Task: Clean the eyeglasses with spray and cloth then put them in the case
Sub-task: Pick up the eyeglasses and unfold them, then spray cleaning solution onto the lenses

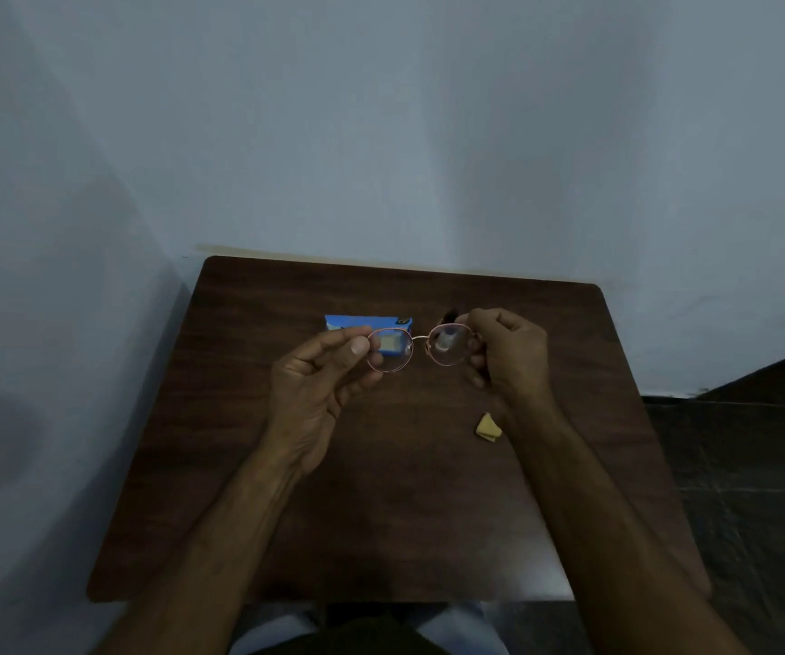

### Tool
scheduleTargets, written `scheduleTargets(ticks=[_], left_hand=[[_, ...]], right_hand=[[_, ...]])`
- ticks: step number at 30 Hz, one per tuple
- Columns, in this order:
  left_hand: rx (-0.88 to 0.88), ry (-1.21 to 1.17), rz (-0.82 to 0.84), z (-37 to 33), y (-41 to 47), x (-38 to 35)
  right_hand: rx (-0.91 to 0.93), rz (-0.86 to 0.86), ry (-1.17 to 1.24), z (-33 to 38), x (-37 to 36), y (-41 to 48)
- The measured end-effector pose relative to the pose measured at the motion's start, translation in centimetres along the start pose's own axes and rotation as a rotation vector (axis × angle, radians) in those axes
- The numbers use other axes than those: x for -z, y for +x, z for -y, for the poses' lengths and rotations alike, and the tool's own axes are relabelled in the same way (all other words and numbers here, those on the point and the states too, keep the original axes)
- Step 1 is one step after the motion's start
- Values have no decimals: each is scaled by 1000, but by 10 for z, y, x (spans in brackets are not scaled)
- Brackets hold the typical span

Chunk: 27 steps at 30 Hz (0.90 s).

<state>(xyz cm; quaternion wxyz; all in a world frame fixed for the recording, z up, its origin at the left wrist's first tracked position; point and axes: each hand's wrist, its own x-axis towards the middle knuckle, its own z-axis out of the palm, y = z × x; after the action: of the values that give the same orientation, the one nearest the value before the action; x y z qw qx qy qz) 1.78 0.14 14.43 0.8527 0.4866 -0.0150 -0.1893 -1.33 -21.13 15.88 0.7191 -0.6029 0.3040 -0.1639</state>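
You've got the glasses [416, 347] up off the table [286, 512], held between both hands, long axis running left to right, lenses facing you. Your left hand [319, 385] pinches the left rim end between thumb and fingers; your right hand [508, 356] is curled round the right end. The cloth [488, 427] lies folded near the table's right edge, just beside your right wrist, so that hand is nearer it. The blue case [366, 323] sits toward the far edge, behind the left lens. Something small shows through the right lens, likely the spray, but I can't tell.
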Motion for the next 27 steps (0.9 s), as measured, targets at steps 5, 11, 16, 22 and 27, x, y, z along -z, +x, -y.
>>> scheduleTargets(ticks=[5, 11, 16, 22, 27], left_hand=[[77, -67, -115, 15, 8, -5], [135, -156, -231, 26, 23, -5], [124, -196, -261, 28, 27, -12], [85, -174, -286, 29, 27, -17], [72, -204, -355, 26, 27, -16]], right_hand=[[-80, 56, 119, -23, 13, 23], [-31, -109, -70, -73, 37, 79], [112, -187, -489, -118, 40, 118], [187, 51, -703, -143, 30, 149], [174, 130, -694, -154, 26, 160]])
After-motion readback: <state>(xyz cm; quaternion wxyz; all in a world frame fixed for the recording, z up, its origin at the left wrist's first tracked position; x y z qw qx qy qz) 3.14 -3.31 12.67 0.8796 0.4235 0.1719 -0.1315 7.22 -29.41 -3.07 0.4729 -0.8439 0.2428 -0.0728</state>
